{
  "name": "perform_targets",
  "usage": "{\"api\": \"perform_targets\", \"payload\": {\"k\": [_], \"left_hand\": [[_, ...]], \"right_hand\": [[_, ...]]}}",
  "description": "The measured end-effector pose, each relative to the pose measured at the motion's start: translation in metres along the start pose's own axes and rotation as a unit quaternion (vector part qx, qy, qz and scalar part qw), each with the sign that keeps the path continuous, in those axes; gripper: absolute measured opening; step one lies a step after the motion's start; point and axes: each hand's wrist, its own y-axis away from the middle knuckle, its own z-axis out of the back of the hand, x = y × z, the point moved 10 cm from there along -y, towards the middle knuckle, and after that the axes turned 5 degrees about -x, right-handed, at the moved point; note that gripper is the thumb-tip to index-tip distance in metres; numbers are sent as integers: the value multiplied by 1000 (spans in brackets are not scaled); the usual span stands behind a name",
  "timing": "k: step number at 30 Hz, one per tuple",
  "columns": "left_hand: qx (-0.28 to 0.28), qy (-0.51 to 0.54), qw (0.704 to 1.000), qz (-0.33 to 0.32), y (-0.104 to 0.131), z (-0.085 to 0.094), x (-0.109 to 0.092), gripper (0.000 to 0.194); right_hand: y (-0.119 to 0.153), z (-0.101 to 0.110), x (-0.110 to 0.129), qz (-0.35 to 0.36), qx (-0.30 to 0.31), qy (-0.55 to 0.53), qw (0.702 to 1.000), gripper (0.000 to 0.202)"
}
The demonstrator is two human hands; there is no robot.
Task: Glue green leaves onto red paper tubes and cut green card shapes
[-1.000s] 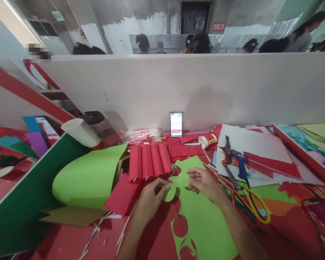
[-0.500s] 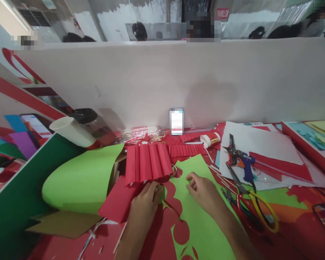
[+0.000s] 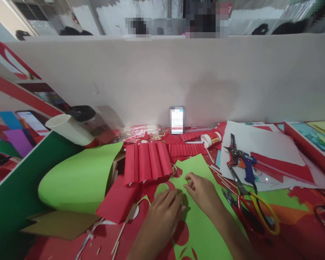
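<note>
My left hand (image 3: 166, 209) is over the left edge of a light green paper sheet (image 3: 205, 224) with round cut-outs. Its fingers are bent and held together; their tips and anything under them are hidden. A round light green paper piece (image 3: 160, 188) shows just beyond its knuckles. My right hand (image 3: 200, 189) rests above the same sheet, fingers curled with thumb and forefinger close together; I cannot make out anything between them. A pleated red paper piece (image 3: 148, 162) lies beyond my left hand, beside a flat red paper piece (image 3: 119, 202).
At right lie scissors with yellow handles (image 3: 267, 216), a blue glue gun (image 3: 247, 168) and white sheets (image 3: 270, 144). A rolled light green sheet (image 3: 78, 180), a paper cup (image 3: 69, 128) and a green board (image 3: 24, 187) stand left. A phone (image 3: 176, 121) leans on the partition (image 3: 140, 79).
My left hand has moved right, from below the pleated red paper to the green sheet's edge, closer to my right hand. My right hand has hardly moved.
</note>
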Motion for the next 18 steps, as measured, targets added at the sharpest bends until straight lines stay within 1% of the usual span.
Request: {"api": "perform_targets", "payload": {"k": [2, 5, 10, 18], "left_hand": [[21, -7, 1000, -6, 1, -11, -6, 29], [31, -24, 999, -3, 4, -22, -7, 35], [39, -40, 998, -2, 7, -29, -6, 44], [46, -52, 998, 8, 9, -38, -6, 46]], "right_hand": [[-1, -1, 1, 4, -6, 5, 1000, 11], [-1, -1, 1, 8, -12, 7, 1000, 10], [-2, -3, 0, 16, -12, 10, 1000, 9], [0, 2, 7, 50, -49, 29, 997, 12]]}}
